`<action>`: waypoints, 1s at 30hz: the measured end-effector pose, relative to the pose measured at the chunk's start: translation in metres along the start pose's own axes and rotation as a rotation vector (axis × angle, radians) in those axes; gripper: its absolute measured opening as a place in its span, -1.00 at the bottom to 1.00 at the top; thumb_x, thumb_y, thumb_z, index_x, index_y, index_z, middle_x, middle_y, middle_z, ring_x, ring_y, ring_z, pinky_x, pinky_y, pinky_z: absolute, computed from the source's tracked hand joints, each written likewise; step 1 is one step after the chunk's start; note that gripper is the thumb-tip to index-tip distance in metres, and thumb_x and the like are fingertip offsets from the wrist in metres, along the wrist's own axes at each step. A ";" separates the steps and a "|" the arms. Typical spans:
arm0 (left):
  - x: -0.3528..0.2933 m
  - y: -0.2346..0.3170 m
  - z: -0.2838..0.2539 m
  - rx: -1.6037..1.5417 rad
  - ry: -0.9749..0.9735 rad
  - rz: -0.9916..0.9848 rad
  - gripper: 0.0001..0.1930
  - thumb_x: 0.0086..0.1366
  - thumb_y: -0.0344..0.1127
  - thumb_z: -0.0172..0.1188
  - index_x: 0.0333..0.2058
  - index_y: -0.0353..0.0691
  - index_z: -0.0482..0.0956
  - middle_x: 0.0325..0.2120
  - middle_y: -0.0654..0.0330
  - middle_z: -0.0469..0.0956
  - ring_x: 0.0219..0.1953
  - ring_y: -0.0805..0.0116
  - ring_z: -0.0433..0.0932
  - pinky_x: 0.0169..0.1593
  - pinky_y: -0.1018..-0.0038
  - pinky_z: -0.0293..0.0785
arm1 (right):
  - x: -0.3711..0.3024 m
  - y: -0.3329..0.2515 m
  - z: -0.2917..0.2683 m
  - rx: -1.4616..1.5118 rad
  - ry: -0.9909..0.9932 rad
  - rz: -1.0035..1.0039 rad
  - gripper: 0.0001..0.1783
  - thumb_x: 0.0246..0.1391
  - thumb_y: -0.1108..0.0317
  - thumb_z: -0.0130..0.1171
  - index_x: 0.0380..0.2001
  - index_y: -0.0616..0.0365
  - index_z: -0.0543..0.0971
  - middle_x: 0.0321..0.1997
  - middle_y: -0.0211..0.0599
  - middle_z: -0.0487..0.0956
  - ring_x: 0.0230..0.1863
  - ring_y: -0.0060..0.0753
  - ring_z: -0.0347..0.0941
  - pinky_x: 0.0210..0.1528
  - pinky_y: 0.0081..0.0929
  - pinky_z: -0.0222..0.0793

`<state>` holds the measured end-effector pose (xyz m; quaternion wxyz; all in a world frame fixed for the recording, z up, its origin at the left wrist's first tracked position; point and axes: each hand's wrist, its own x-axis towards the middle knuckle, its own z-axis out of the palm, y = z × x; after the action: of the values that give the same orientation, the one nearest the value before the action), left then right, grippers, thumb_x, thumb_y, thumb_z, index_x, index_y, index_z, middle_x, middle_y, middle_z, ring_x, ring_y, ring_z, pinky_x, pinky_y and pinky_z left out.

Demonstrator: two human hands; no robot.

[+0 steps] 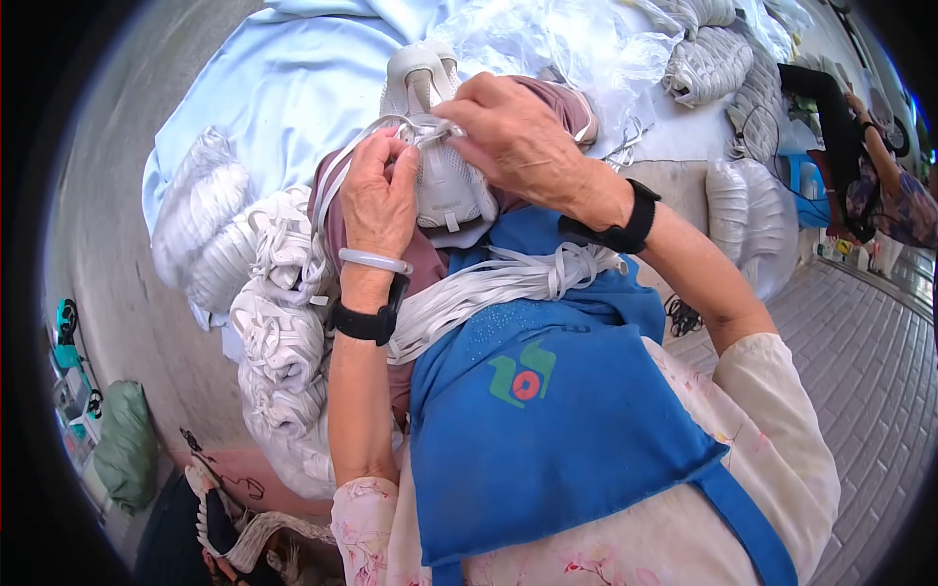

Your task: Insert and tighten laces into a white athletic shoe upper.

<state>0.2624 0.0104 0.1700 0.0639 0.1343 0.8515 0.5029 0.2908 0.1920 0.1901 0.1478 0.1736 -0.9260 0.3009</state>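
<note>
A white sneaker rests on my lap, its toe toward me and its heel pointing away. At its eyelets, my left hand pinches a flat white shoelace between thumb and fingers. From the other side my right hand closes on the lace too, its fingertips close to those of the left. The exact threading under the fingers is hidden. Across my blue apron lies a thick bundle of loose white laces, below both wrists.
Laced white shoes in clear plastic are stacked at my left. Light blue cloth and crumpled clear plastic lie beyond. More wrapped shoes stand at right. Another person sits at far right; another's hand holding laces shows lower left.
</note>
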 end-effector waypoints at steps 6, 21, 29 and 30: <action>-0.002 -0.010 0.003 -0.017 0.039 -0.011 -0.66 0.10 -0.47 0.21 -0.12 -0.30 0.39 -0.23 0.01 0.48 -0.23 0.16 0.53 -0.16 0.40 0.47 | 0.016 0.001 0.030 -0.227 -0.091 -0.183 -0.92 -0.11 0.43 0.17 -0.46 0.16 0.54 -0.30 -0.25 0.43 -0.32 -0.29 0.33 -0.19 -0.37 0.30; -0.002 -0.003 0.002 0.193 -0.091 0.247 -0.42 -0.06 -0.65 0.03 0.05 -0.37 0.26 0.00 -0.13 0.28 0.09 -0.09 0.28 0.17 0.23 0.23 | 0.001 -0.025 0.004 0.366 -0.127 0.341 -0.81 -0.01 0.34 0.03 -0.46 0.28 0.48 -0.60 0.02 0.49 -0.54 0.04 0.46 -0.48 -0.22 0.36; 0.008 -0.015 0.013 0.434 0.090 0.346 -0.55 0.07 -0.61 0.06 -0.01 -0.41 0.28 0.01 -0.16 0.27 0.01 -0.12 0.37 0.04 0.22 0.38 | 0.016 -0.016 0.049 -0.036 -0.043 0.294 -0.79 -0.06 0.29 0.07 -0.49 0.25 0.48 -0.51 0.00 0.55 -0.47 0.05 0.51 -0.42 -0.15 0.43; 0.009 -0.017 0.014 0.443 0.100 0.357 -0.57 0.08 -0.60 0.05 -0.01 -0.41 0.28 0.01 -0.15 0.27 0.00 -0.11 0.37 0.04 0.22 0.38 | 0.015 -0.016 0.050 -0.050 -0.026 0.314 -0.80 -0.07 0.29 0.07 -0.49 0.24 0.49 -0.50 -0.01 0.55 -0.47 0.04 0.51 -0.42 -0.15 0.43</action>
<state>0.2546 0.0168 0.1487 -0.0985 0.2679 0.9056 0.3138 0.2751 0.1461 0.1655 0.0912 0.0267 -0.9508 0.2950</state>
